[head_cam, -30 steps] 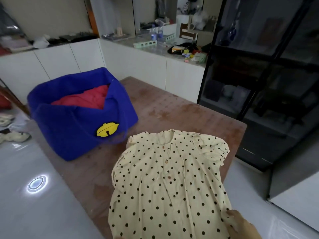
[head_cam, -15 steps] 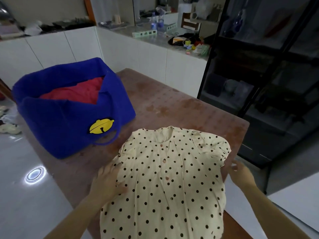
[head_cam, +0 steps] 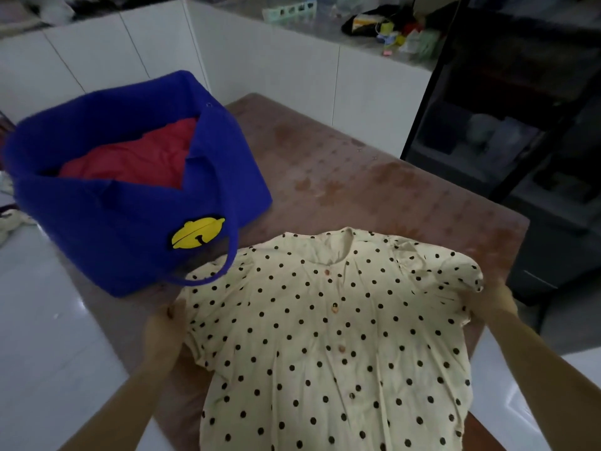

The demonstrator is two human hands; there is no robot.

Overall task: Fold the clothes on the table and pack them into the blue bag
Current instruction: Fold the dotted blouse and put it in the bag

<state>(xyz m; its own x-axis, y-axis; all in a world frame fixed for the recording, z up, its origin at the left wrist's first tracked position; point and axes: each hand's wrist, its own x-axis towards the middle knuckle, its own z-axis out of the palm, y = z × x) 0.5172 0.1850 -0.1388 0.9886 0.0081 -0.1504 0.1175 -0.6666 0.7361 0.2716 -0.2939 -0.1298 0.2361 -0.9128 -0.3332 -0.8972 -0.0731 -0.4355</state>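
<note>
A cream blouse with black polka dots [head_cam: 331, 336] lies flat, buttons up, on the brown table [head_cam: 374, 177]. My left hand [head_cam: 164, 330] grips the blouse's left sleeve edge, fingers tucked under the cloth. At the right sleeve, my right hand [head_cam: 496, 304] holds the fabric, partly covered by it. The blue bag [head_cam: 107, 229] with a yellow bell badge stands open at the table's left, a red garment [head_cam: 136, 157] folded inside. Its handle loop lies over the blouse's left shoulder.
White cabinets [head_cam: 292, 70] run behind the table, with clutter on the counter. A dark glass cabinet [head_cam: 520, 125] stands to the right. Glossy white floor [head_cam: 42, 320] lies left of the table's edge.
Both hands moved outward to the sleeves: the left slid from the blouse's front to its left sleeve edge, the right closed in on the right sleeve. The view tilted down and closer.
</note>
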